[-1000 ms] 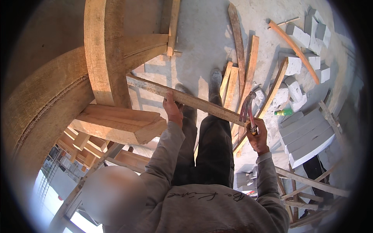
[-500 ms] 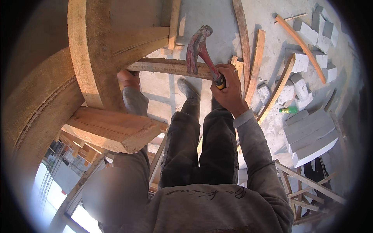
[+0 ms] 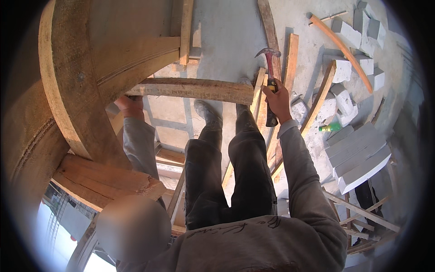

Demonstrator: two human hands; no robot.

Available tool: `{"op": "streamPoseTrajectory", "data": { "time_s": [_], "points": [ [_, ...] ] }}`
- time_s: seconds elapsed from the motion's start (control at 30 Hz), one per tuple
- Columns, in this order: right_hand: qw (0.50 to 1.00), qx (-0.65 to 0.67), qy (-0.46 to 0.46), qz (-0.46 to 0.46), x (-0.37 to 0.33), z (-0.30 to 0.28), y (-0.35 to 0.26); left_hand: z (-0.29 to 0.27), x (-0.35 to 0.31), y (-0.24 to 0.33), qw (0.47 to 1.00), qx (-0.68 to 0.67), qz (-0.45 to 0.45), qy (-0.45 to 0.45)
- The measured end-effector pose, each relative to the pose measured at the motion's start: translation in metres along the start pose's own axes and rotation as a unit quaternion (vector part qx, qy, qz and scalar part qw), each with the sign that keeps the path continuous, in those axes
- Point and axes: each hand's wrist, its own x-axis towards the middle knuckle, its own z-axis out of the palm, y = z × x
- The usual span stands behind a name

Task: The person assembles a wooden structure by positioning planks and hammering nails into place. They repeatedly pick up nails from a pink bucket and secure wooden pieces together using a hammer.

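Note:
My right hand (image 3: 278, 100) is closed round the black and yellow grip of a claw hammer (image 3: 270, 63). The hammer stands head-away, its reddish neck and dusty metal head beyond my fingers, right of a wooden beam's free end. That rough beam (image 3: 195, 89) runs crosswise in front of my legs. At its left end, beside the timber frame, my left hand (image 3: 130, 106) is closed on it; some of those fingers are hidden by the wood.
A thick upright timber (image 3: 74, 77) and wide boards (image 3: 136, 59) stand close on the left, with a cut timber end (image 3: 108, 181) near my left arm. On the right lie loose planks (image 3: 321, 95), pale blocks (image 3: 358, 158), a green bottle (image 3: 330, 127) and a wooden trestle (image 3: 362, 213).
My right hand has moved right and slightly nearer, taking the hammer off the beam; its head now points away. The beam's right end shows. The whole view has shifted a little.

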Motion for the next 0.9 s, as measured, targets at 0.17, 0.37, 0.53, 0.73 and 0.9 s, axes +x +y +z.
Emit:
{"op": "streamPoseTrajectory", "data": {
  "time_s": [0.17, 0.37, 0.53, 0.73, 0.9],
  "points": [
    [0.979, -0.197, 0.001, -0.06, 0.059, 0.003, 0.052, -0.002, 0.002, -0.008, 1.0, -0.011, -0.001, 0.005],
    [0.978, 0.139, 0.02, -0.152, 0.088, 0.008, -0.01, -0.022, -0.004, -0.009, 0.996, -0.083, -0.017, -0.015],
    [0.973, 0.03, -0.062, -0.221, 0.059, -0.007, -0.045, -0.051, -0.009, -0.001, 0.997, -0.03, -0.04, -0.055],
    [0.713, -0.3, -0.228, -0.591, 0.027, 0.101, 0.013, -0.148, 0.068, -0.055, 0.881, -0.285, -0.044, -0.376],
    [0.714, -0.286, -0.418, -0.483, -0.075, 0.23, -0.035, -0.158, 0.013, -0.034, 0.955, -0.204, -0.035, -0.213]
  ]
}}
